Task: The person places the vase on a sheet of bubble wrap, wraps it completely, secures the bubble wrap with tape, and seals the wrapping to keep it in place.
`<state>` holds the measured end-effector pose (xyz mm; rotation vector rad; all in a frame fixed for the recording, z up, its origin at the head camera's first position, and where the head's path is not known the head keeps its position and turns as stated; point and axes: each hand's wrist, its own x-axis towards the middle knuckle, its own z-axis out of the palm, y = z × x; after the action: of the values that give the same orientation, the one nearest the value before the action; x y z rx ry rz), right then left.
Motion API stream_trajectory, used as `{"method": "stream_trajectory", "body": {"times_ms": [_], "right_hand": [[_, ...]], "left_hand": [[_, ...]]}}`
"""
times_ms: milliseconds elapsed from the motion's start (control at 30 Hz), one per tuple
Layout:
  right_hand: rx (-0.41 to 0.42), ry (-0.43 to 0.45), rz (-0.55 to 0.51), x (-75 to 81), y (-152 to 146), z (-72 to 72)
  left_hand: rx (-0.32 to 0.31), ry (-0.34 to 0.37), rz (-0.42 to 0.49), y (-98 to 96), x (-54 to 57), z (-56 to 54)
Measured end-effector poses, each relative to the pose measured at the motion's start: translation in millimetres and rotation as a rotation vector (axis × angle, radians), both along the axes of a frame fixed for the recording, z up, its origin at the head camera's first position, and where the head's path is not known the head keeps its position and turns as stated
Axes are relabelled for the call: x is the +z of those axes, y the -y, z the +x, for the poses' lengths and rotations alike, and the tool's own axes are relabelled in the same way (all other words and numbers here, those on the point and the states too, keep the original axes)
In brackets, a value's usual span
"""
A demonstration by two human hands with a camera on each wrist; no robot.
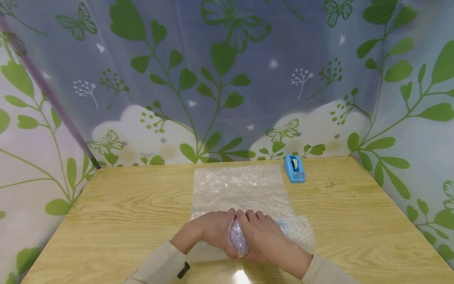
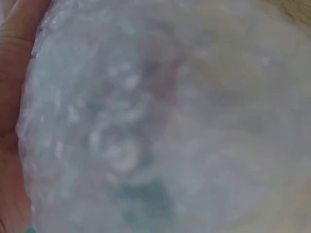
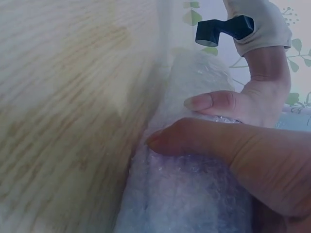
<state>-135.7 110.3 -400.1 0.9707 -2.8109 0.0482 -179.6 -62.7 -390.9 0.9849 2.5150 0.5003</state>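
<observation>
Both your hands hold the bubble-wrapped bundle (image 1: 239, 238) at the near middle of the table (image 1: 142, 209): your left hand (image 1: 214, 230) curls round its left side and your right hand (image 1: 261, 236) round its right, with no open gap at either grip. The head view shows lilac between your hands, a flat bubble-wrap sheet (image 1: 241, 183) reaching toward the far edge, and a blue tape dispenser (image 1: 294, 170) just right of the sheet's far end. Only the right wrist view shows your two thumbs laid across the wrap; there, a black clip (image 3: 226, 30) on your left sleeve (image 3: 265, 24) is plain too. Your left wrist view is filled with blurred wrap, a green patch showing through; you cannot tell what lies inside.
</observation>
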Motion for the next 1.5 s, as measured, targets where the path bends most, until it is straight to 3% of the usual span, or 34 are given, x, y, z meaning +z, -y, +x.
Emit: {"method": "stream_trajectory", "body": {"times_ms": [367,500,600,733,933,1033,1167,1333,1400,1500], "right_hand": [[0.04,0.133,-0.005,5.7,-0.1,-11.7],[0.054,0.146,0.006,7.1,0.3,-14.8],[0.057,0.15,0.009,7.2,0.0,-15.8],[0.051,0.156,0.004,7.2,-0.7,-16.4],[0.037,0.186,0.014,8.7,-0.6,-18.1],[0.017,0.231,-0.003,8.8,-2.5,-19.9],[0.003,0.277,-0.032,10.0,-5.0,-21.7],[0.01,0.28,-0.046,11.5,-5.4,-22.6],[0.007,0.277,-0.048,12.0,-5.3,-22.5],[0.001,0.274,-0.053,12.4,-4.8,-22.5]], "left_hand": [[-0.02,0.202,0.089,7.7,-8.0,-16.9],[-0.054,0.209,0.099,9.7,-8.8,-21.8],[-0.077,0.174,0.088,10.5,-8.2,-23.2],[-0.067,0.006,0.019,11.3,-8.4,-23.2],[-0.033,-0.413,-0.105,14.1,-8.2,-10.7],[-0.03,-0.628,-0.106,14.3,-5.9,-2.3],[-0.021,-0.851,-0.122,11.2,-1.5,11.7],[-0.026,-1.032,-0.183,7.5,0.6,34.8],[-0.023,-1.054,-0.174,7.0,-0.8,41.4],[-0.005,-1.031,-0.14,6.4,-3.6,46.1]]}}
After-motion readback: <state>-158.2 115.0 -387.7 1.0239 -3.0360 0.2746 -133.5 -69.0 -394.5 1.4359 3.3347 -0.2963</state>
